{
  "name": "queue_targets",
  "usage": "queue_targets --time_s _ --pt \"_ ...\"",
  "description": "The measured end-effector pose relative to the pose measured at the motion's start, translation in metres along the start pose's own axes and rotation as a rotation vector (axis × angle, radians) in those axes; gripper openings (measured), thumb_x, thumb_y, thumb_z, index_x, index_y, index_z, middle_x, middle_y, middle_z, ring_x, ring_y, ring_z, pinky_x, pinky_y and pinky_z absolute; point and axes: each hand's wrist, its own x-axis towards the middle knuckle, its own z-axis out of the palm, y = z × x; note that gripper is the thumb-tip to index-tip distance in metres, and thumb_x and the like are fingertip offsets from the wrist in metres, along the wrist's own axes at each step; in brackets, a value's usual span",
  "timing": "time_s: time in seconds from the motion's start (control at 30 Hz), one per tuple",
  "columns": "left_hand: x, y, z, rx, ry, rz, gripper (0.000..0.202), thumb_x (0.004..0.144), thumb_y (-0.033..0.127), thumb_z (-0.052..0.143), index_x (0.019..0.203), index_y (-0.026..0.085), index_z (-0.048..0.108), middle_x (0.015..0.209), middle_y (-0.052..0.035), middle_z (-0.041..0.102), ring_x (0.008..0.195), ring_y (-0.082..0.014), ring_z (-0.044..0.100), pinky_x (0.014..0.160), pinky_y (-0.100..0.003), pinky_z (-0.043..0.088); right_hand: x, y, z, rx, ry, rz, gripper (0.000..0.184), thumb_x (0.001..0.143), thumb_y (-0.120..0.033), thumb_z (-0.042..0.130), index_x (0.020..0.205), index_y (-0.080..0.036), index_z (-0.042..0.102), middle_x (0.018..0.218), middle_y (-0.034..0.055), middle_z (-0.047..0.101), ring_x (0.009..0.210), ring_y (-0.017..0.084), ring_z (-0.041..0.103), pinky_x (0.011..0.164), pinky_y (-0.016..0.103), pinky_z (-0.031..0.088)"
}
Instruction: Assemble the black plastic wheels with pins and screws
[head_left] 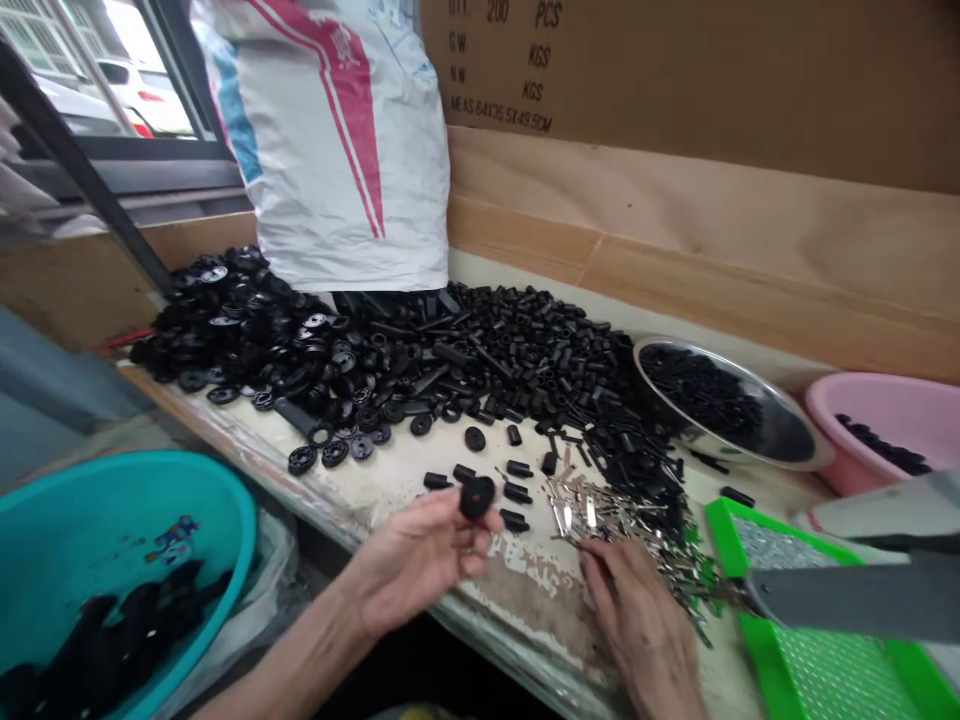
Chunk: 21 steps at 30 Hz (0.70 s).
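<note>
Black part [477,496] sits pinched between the fingers of the left hand [416,560], above the table [409,455], probably raised so that its round face, turned toward the wearer, shows well; its long axis cannot be told. Fingers of the right hand [637,610] are narrow, at the near edge of metal strips [591,512] seemingly heaped there for short reach, though whether they grip one is unclear.

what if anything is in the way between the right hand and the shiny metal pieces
Nothing visible: the right hand is at the near edge of the shiny metal pieces. The left hand, holding a black part, is off to the left.
</note>
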Motion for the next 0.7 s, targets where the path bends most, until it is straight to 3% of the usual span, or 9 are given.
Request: queue_targets --time_s 0.13,0.4,0.57,0.7 --pt "0.013 -0.029 0.009 -0.08 -0.045 -0.086 0.023 0.087 0.021 0.061 0.103 0.005 0.066 0.092 -0.014 0.065 0.074 -0.015 0.06 0.065 -0.025 0.044 -0.003 0.002 -0.004 -0.025 -0.026 0.011 0.034 0.099 -0.037 0.035 0.097 -0.019 0.064 0.09 0.0094 0.064 0.079 0.024 0.066 0.067 0.036 0.053" --pt "0.018 -0.037 0.019 -0.029 -0.038 -0.155 0.032 0.092 0.032 0.055 0.104 0.004 0.065 0.088 -0.0149 0.066 0.071 -0.0155 0.058 0.063 -0.025 0.043 -0.011 0.003 -0.016 0.026 -0.073 0.077 0.031 0.097 -0.035 0.036 0.085 -0.021 0.061 0.079 0.0064 0.062 0.065 0.022 0.065 0.055 0.032 0.048" --pt "0.02 -0.047 0.019 0.04 -0.051 -0.13 0.023 0.091 0.026 0.058 0.1 0.007 0.066 0.089 -0.013 0.064 0.07 -0.013 0.056 0.061 -0.023 0.038 -0.018 0.015 -0.036 0.152 -0.025 0.17 0.02 0.094 -0.034 0.044 0.089 -0.02 0.058 0.08 0.0054 0.067 0.063 0.019 0.068 0.058 0.03 0.053" --pt "0.029 -0.055 0.022 0.069 -0.074 -0.106 0.017 0.091 0.019 0.057 0.101 0.008 0.066 0.096 -0.0124 0.063 0.071 -0.011 0.053 0.06 -0.022 0.036 -0.018 0.007 -0.059 0.252 0.016 0.284 0.017 0.096 -0.034 0.045 0.09 -0.021 0.055 0.069 0.0 0.069 0.058 0.015 0.069 0.054 0.023 0.056"
